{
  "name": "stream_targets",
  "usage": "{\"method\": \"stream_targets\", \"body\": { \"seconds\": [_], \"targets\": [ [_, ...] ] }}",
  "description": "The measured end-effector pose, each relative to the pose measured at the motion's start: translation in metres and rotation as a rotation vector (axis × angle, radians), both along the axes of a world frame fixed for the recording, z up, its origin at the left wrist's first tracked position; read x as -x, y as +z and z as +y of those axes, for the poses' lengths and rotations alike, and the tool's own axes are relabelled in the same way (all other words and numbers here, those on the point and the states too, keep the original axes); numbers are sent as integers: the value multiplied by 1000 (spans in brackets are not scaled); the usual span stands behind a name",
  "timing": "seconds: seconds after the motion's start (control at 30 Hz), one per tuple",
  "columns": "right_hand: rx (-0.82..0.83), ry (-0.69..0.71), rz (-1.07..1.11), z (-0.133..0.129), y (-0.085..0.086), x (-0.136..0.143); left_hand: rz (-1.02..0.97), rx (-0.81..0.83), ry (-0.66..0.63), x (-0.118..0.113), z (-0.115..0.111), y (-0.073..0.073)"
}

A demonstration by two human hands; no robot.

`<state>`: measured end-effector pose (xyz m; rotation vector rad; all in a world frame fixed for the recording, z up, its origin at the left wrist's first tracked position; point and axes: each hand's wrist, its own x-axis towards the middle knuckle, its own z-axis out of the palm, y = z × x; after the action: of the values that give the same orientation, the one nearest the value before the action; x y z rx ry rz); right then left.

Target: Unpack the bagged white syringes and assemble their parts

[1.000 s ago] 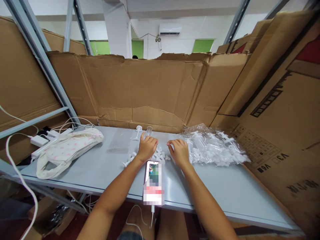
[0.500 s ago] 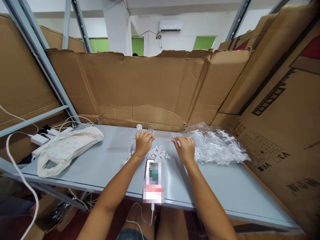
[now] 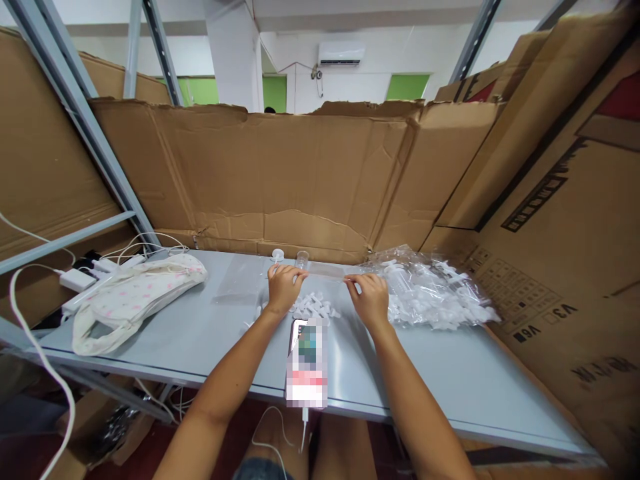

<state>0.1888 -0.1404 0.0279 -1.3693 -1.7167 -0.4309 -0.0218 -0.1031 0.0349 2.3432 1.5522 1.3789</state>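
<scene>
My left hand (image 3: pixel 285 288) is closed in a pinch, its fingertips on the left end of a thin clear plastic bag (image 3: pixel 326 271). At the other end of the bag, the fingers of my right hand (image 3: pixel 369 297) pinch its edge. The bag is stretched flat between the two hands, and its outline is hard to make out. Below it lies a loose pile of small white plastic pieces (image 3: pixel 315 305), partly behind my left wrist. Just beyond my left hand stand a clear round container (image 3: pixel 302 259) and a white round piece (image 3: pixel 277 255).
A large clear bag of white plastic parts (image 3: pixel 440 293) lies to the right. A phone (image 3: pixel 307 363) on a cable rests at the front edge. Flat clear plastic (image 3: pixel 240 280), a floral cloth pouch (image 3: pixel 145 300) and a power strip (image 3: pixel 83 297) are left. Cardboard walls (image 3: pixel 300 173) enclose the grey table (image 3: pixel 450 380).
My left hand has shifted very slightly to the left. Both hands keep their pinch on the clear bag; little else differs.
</scene>
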Motion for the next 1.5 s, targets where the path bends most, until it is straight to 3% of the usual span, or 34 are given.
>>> {"method": "stream_targets", "body": {
  "seconds": [0.23,0.33,0.53,0.63,0.83,1.0,1.13,1.23,1.33,1.4,1.5],
  "targets": [
    [-9,31,72,-1,0,1,-102,54,-57,0,0,3],
    [57,34,231,-1,1,2,-177,77,-85,0,-1,6],
    [344,389,907,3,2,6,-205,88,-85,1,-4,12],
    [490,524,1103,6,2,4,-191,46,-112,2,-6,15],
    [631,649,1273,9,1,0,-180,-46,-316,7,-16,26],
    [651,754,1374,6,7,1,31,-101,-424,15,-35,31],
    [636,788,1343,1,8,4,176,-65,-502,24,-46,28],
    [558,766,1327,-1,7,6,98,28,-440,32,-43,20],
    [472,812,1315,-2,7,10,-217,255,-387,39,-33,12],
    [437,855,1301,-2,7,13,-410,482,-465,42,-27,9],
    [434,897,1278,-2,5,19,-538,763,-666,41,-22,10]
  ]
}}
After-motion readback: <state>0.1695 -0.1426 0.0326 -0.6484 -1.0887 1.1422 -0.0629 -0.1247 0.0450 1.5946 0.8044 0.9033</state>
